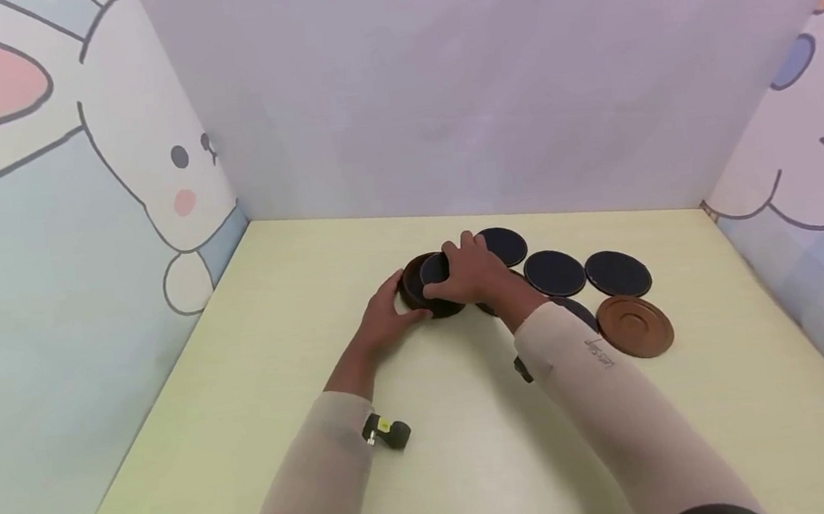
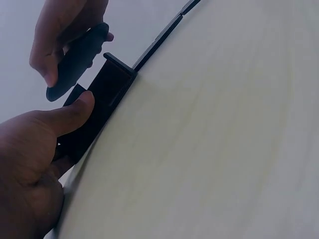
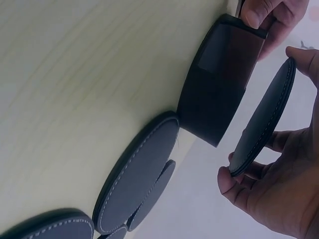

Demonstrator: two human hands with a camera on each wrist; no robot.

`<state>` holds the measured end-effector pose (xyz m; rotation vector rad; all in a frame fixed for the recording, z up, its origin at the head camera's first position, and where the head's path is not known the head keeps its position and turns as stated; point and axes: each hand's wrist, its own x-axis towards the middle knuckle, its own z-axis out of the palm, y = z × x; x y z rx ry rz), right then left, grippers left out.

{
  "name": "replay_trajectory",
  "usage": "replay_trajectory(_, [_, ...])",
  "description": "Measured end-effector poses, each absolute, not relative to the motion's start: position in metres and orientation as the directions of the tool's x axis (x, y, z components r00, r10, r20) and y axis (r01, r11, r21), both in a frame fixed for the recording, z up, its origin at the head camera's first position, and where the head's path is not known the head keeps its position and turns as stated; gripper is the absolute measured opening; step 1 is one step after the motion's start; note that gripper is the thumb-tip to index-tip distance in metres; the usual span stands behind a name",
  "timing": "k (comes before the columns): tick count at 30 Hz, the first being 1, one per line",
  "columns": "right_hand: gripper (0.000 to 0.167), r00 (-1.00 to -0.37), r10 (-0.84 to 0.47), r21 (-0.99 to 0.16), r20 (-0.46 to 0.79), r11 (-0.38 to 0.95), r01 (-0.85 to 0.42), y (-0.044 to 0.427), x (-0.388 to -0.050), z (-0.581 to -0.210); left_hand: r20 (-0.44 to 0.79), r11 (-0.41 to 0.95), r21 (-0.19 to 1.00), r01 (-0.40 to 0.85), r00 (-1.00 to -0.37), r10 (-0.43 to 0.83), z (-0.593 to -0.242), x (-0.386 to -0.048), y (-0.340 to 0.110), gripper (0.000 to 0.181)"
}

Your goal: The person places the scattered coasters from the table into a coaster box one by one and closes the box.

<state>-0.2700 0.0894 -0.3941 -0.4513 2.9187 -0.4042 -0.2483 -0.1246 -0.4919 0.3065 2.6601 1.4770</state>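
Note:
My left hand point(image 1: 387, 320) grips the side of a dark round coaster holder point(image 3: 219, 84), thumb on its near side, in the head view. The holder stands on the table with a gap in its wall, seen in the right wrist view. My right hand point(image 1: 476, 274) pinches a round black coaster point(image 3: 264, 117) with pale edge stitching by its rim. That coaster is tilted just above the holder's open top, apart from it. Right of the holder lie several flat black coasters point(image 1: 554, 273), one partly hidden by my right hand and another by the forearm.
A brown round disc point(image 1: 634, 326) with ringed grooves lies at the right end of the coasters. The pale table point(image 1: 296, 303) meets a plain back wall point(image 1: 441, 103). Side walls with cartoon drawings point(image 1: 144, 151) stand left and right.

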Motion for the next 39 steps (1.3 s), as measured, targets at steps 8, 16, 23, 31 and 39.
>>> replay_trajectory(8, [0.079,-0.956,-0.283,-0.264,-0.076,0.93,-0.254,0.078,-0.273,-0.407,0.023,0.524,0.841,0.135,-0.976,0.215,-0.493,-0.248,-0.124,0.101])
replay_trajectory(16, [0.081,-0.962,-0.265,-0.195,-0.06,0.949,-0.249,0.064,-0.273,-0.411,0.035,0.508,0.849,0.146,-0.974,0.222,-0.493,-0.249,-0.125,0.1])
replay_trajectory(23, [0.082,-0.962,-0.266,-0.163,-0.054,0.953,-0.255,0.057,-0.274,-0.409,0.026,0.504,0.853,0.136,-0.975,0.22,-0.493,-0.25,-0.124,0.101])
replay_trajectory(31, [0.084,-0.952,-0.295,-0.132,-0.081,0.95,-0.283,0.056,-0.277,-0.413,0.016,0.524,0.842,0.126,-0.978,0.209,-0.492,-0.25,-0.123,0.1])
replay_trajectory(39, [0.085,-0.947,-0.309,-0.14,-0.085,0.945,-0.296,0.059,-0.279,-0.413,0.027,0.518,0.844,0.138,-0.976,0.216,-0.492,-0.251,-0.124,0.1])
